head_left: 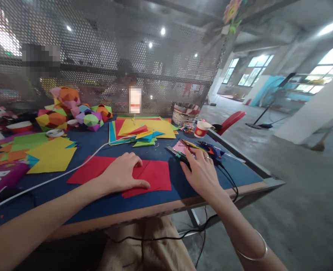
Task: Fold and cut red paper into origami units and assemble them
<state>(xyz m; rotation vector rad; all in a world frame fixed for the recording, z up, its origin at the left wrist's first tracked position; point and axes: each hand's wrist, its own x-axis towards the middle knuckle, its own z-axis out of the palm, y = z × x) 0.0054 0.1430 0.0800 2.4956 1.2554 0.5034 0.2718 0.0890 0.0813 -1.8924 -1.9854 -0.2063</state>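
My left hand (124,171) lies over sheets of red paper (156,175) at the table's front, its thumb and fingers apart and pressing on them. Some edges of the red sheets are overlapped, and part of them is hidden under my palm and forearm. To the right, my right hand (202,167) curls its fingers around the black handle of a utility knife (178,153) with teal parts, its blade pointing left. Beside these fingers lie pens or pencils (194,144) and a pink paper piece (180,145). A dark blue glue gun (215,150) rests just beyond my right hand.
A stack of coloured paper (166,130) stands at the back, with a woven basket (185,114) and paper cup (202,129) to its right. Folded paper balls (90,119) and yellow sheets (52,154) lie left. A white cable (70,171) crosses the table. Perforated metal screen (98,56) rises behind.
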